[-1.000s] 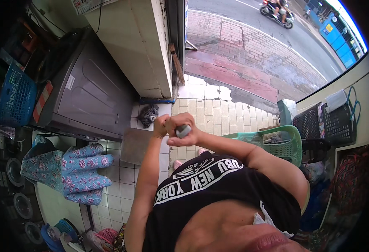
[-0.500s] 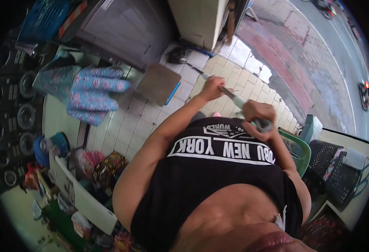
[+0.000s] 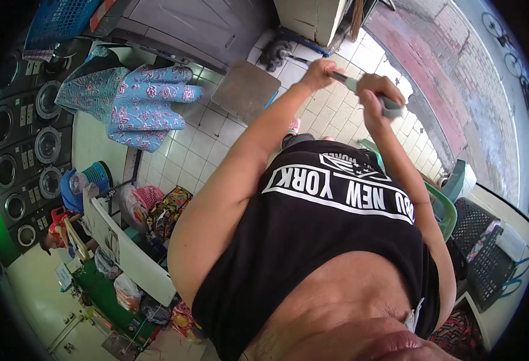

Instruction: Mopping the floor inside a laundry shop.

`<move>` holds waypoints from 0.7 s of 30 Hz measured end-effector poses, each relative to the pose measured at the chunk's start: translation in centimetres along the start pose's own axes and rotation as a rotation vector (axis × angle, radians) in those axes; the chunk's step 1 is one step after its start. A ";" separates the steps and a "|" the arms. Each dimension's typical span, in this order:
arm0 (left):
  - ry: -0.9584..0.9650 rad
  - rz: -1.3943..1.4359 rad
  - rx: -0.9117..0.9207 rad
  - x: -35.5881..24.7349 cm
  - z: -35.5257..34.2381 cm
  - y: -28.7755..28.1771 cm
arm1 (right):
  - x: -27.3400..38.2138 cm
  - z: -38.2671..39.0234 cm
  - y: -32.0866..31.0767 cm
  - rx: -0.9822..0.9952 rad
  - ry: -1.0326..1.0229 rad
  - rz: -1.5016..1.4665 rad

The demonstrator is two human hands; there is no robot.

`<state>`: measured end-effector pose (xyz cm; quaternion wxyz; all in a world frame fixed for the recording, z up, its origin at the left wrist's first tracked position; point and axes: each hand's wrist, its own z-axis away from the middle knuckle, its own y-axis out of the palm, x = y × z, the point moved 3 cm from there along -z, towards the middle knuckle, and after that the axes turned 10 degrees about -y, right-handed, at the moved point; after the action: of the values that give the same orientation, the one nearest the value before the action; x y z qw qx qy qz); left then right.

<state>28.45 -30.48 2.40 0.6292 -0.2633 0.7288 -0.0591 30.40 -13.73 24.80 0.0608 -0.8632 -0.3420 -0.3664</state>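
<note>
My left hand [image 3: 320, 73] is closed on the shaft of a mop [image 3: 340, 77], which has metal and pale plastic sections. My right hand [image 3: 377, 96] grips the same pole nearer its grey end, closer to me and to the right. The shaggy grey mop head [image 3: 273, 53] lies on the tiled floor [image 3: 210, 129] beside a grey machine [image 3: 186, 24] and the doorway. A square greyish board [image 3: 246, 90] is just to the left of the pole.
A broom [image 3: 356, 21] stands at the doorway onto the street. Patterned blue cloth [image 3: 150, 105] hangs at left, near stacked machines [image 3: 21, 162]. Another person in red [image 3: 57, 231] is beside a cluttered table. A green chair [image 3: 439, 207] and black baskets [image 3: 469, 234] are at my right.
The view has swung, bringing more of the left-hand machines and table into sight. Both hands moved rightward and up in the picture, still on the pole, which now shows side-on instead of end-on.
</note>
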 end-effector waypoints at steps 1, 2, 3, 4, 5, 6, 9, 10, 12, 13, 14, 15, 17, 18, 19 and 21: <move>-0.035 -0.015 0.053 1.3 -0.9 -0.9 | -1.4 0.5 0.5 0.032 0.032 0.046; -0.035 -0.097 0.063 2.1 -1.5 -2.0 | -2.6 1.0 1.1 0.041 0.063 0.103; -0.033 -0.177 0.074 2.7 -2.2 -2.7 | -3.8 1.7 1.6 0.049 0.096 0.162; -0.033 -0.178 0.076 4.1 -2.6 -3.7 | -5.0 2.6 1.9 0.097 0.134 0.280; 0.018 -0.269 0.089 5.6 -2.5 -4.6 | -5.1 2.5 2.6 0.095 0.135 0.277; 0.069 -0.358 0.102 6.9 -2.4 -5.2 | -5.2 2.5 3.4 0.092 0.175 0.248; 0.027 -0.302 0.119 7.9 -2.2 -5.4 | -4.5 2.0 3.5 0.182 0.333 0.215; 0.016 -0.194 0.095 7.0 -1.7 -4.8 | -3.5 1.9 3.2 0.226 0.377 0.241; 0.096 -0.171 -0.024 4.8 0.3 -3.9 | -1.4 1.4 3.3 0.330 0.323 0.230; 0.031 -0.139 -0.047 3.1 1.4 -3.6 | -0.4 1.0 3.4 0.377 0.230 0.204; 0.004 -0.110 -0.110 1.2 2.4 -3.7 | 0.7 0.4 3.9 0.418 0.217 0.164; 0.000 -0.098 -0.203 0.9 3.4 -4.0 | 1.2 -0.2 4.8 0.470 0.199 0.108; 0.030 -0.105 -0.229 1.6 3.4 -4.4 | 0.6 -0.1 5.9 0.470 0.228 0.111; 0.064 -0.088 -0.247 2.3 2.6 -5.1 | -0.6 -0.2 6.3 0.404 0.209 0.134; 0.093 -0.063 -0.272 3.2 1.5 -5.7 | -1.7 -0.3 6.4 0.348 0.195 0.159; 0.066 -0.120 -0.143 5.1 -1.2 -7.0 | -4.4 -0.4 6.6 0.335 0.215 0.245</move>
<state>29.13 -39.08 1.07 0.5800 -0.3486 0.7344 -0.0532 32.16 -21.26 23.10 0.2834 -0.8322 -0.2821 -0.3843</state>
